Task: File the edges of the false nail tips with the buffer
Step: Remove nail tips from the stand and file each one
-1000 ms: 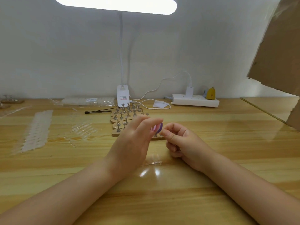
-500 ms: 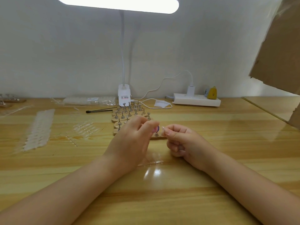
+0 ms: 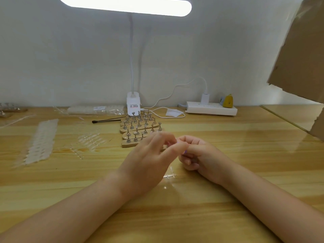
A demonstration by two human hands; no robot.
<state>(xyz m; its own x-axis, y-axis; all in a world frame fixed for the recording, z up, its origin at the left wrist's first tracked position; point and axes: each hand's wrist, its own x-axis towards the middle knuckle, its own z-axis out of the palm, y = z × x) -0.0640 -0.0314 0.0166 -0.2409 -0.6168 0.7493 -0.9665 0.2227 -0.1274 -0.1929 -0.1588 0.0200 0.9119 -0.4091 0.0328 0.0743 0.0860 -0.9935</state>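
Where the two forearms reach in from the near edge of the desk (image 3: 210, 216), the hands meet just above its surface, a little past a clear plastic strip (image 3: 169, 175) lying flat on the wood. The left hand (image 3: 149, 165) has its fingers curled forward, thumb and forefinger closing toward the right hand; the right hand (image 3: 198, 155) is curled into a loose fist with its fingertips pinching at the same spot. Between them only a sliver of purple, the buffer (image 3: 184, 152), shows; which hand holds it cannot be told, and the nail tip itself is too blurred to make out. Just behind the hands stand wooden strips with rows of small metal nail stands (image 3: 138, 130). To the left, clear false nail tips (image 3: 91, 139) lie loose, and farther left a long pale sheet of them (image 3: 42, 141). Beyond are a black-tipped stick (image 3: 107, 121), the lamp base (image 3: 133, 105), a white power strip (image 3: 211, 108) with a yellow item (image 3: 228, 101) on it, and brown cardboard (image 3: 301, 55) at the far right.
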